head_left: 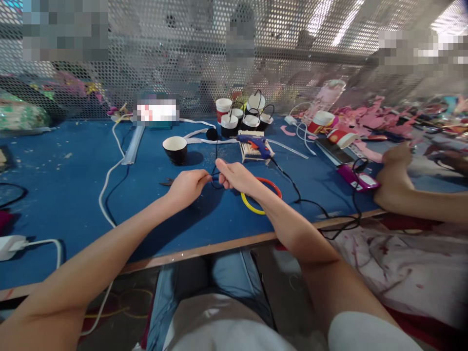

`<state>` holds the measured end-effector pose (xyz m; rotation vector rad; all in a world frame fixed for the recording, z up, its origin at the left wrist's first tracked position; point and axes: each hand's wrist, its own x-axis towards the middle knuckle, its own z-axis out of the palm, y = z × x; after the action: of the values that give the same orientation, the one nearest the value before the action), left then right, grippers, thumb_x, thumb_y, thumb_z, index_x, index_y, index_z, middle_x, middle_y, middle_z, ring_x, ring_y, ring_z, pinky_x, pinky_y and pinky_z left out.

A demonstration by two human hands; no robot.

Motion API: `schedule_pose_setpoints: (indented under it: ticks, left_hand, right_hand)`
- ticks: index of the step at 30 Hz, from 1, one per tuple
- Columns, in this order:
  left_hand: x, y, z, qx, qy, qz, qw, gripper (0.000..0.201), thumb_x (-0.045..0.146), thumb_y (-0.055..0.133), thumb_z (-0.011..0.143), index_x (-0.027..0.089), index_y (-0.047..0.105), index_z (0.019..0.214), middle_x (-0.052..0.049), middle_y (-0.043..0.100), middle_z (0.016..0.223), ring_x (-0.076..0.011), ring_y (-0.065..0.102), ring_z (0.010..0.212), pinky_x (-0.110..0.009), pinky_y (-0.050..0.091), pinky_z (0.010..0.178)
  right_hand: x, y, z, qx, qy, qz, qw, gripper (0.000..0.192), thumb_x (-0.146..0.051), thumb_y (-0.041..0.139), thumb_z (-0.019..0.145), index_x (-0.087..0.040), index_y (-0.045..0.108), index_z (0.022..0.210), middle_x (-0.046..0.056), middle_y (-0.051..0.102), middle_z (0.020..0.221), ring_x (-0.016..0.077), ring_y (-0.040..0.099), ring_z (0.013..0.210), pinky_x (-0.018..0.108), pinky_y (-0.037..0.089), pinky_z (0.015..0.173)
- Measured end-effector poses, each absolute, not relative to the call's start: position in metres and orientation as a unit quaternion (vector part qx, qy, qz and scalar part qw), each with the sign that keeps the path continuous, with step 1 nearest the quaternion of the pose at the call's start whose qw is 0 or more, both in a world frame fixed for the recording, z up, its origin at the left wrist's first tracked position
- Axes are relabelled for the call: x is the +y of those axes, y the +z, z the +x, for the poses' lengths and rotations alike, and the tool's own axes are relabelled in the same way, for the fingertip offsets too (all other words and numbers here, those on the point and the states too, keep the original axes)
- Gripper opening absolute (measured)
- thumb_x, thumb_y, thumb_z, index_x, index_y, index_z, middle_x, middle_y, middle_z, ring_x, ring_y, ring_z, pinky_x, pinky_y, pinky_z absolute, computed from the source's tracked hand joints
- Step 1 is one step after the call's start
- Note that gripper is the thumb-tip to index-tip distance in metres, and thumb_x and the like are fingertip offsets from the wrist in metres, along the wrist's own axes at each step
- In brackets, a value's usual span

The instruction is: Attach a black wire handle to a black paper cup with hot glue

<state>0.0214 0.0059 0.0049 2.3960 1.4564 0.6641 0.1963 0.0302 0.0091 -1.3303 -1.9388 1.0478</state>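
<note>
My left hand [189,186] is closed in a pinch on a thin dark cord [216,152], a short bluish stretch of which shows between the hands. Closed on the same cord, my right hand [236,176] sits just beside the left with its thumb raised. Part of the cord rises above the fingers. Under my right wrist lies a red and yellow ring [252,208]. Dark pliers or snips [167,182] lie partly behind my left hand. A black cup with a white inside [175,152] stands beyond it.
A blue glue gun [254,143] rests on a wooden stick rack [252,157], its black cable running right. Several cups with black loops [229,126] stand behind. White cables [106,185] cross the left side. Another person's arm [413,200] rests at right near a purple box [358,179].
</note>
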Motion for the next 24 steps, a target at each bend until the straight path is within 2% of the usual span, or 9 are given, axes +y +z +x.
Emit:
schedule_pose_setpoints:
  ticks: [2,9,12,15,19,21,24]
  left_hand:
    - [0.006,0.001,0.022,0.492,0.235,0.828,0.127,0.027,0.025,0.043,0.088,0.012,0.066,0.080,-0.007,0.068,0.075,-0.0156,0.059,0.067,-0.024,0.039,0.062]
    - [0.004,-0.002,0.014,0.496,0.234,0.827,0.122,0.028,0.027,0.043,0.089,0.013,0.065,0.080,-0.007,0.067,0.074,-0.0154,0.058,0.065,-0.024,0.038,0.060]
    - [0.003,-0.002,0.011,0.497,0.238,0.825,0.127,0.027,0.027,0.043,0.088,0.014,0.066,0.081,-0.007,0.069,0.078,-0.0167,0.061,0.070,-0.025,0.040,0.063]
    - [0.002,-0.001,0.011,0.498,0.249,0.820,0.131,0.027,0.026,0.043,0.088,0.014,0.066,0.081,-0.007,0.070,0.080,-0.0172,0.062,0.071,-0.026,0.041,0.064]
    - [0.001,0.000,0.010,0.499,0.250,0.818,0.136,0.026,0.026,0.045,0.088,0.013,0.066,0.082,-0.008,0.070,0.080,-0.0173,0.062,0.071,-0.026,0.041,0.065]
    - [0.001,0.000,0.010,0.495,0.245,0.823,0.132,0.026,0.026,0.044,0.088,0.013,0.066,0.081,-0.008,0.069,0.079,-0.0174,0.061,0.072,-0.026,0.040,0.065]
    - [0.000,-0.003,0.009,0.493,0.240,0.829,0.115,0.027,0.027,0.044,0.089,0.013,0.065,0.080,-0.008,0.068,0.077,-0.0168,0.060,0.070,-0.026,0.039,0.063]
  right_hand:
    - [0.029,0.008,0.195,-0.743,0.365,-0.486,0.279,0.055,-0.058,0.039,0.085,-0.015,0.052,0.054,-0.001,0.049,0.043,0.0069,0.046,0.041,0.021,0.039,0.049]
    - [0.029,0.006,0.195,-0.771,0.346,-0.440,0.303,0.032,-0.042,0.050,0.083,-0.016,0.055,0.065,0.000,0.060,0.057,0.0090,0.052,0.053,0.021,0.039,0.053]
    - [0.031,0.005,0.197,-0.767,0.371,-0.405,0.331,0.023,-0.038,0.058,0.079,-0.016,0.057,0.073,0.001,0.064,0.067,0.0102,0.056,0.061,0.022,0.042,0.057]
    - [0.033,0.006,0.199,-0.729,0.438,-0.396,0.345,0.034,-0.049,0.055,0.080,-0.015,0.059,0.084,0.005,0.066,0.077,0.0104,0.057,0.063,0.021,0.045,0.055]
    - [0.033,0.008,0.198,-0.685,0.462,-0.461,0.324,0.058,-0.065,0.035,0.083,-0.013,0.057,0.072,0.006,0.061,0.061,0.0089,0.051,0.048,0.020,0.040,0.043]
    - [0.031,0.009,0.197,-0.699,0.445,-0.471,0.303,0.059,-0.066,0.035,0.083,-0.014,0.056,0.065,0.004,0.057,0.053,0.0077,0.048,0.044,0.020,0.037,0.041]
    - [0.029,0.007,0.195,-0.737,0.395,-0.455,0.305,0.048,-0.058,0.046,0.083,-0.015,0.054,0.062,0.000,0.054,0.051,0.0069,0.047,0.046,0.019,0.037,0.046]
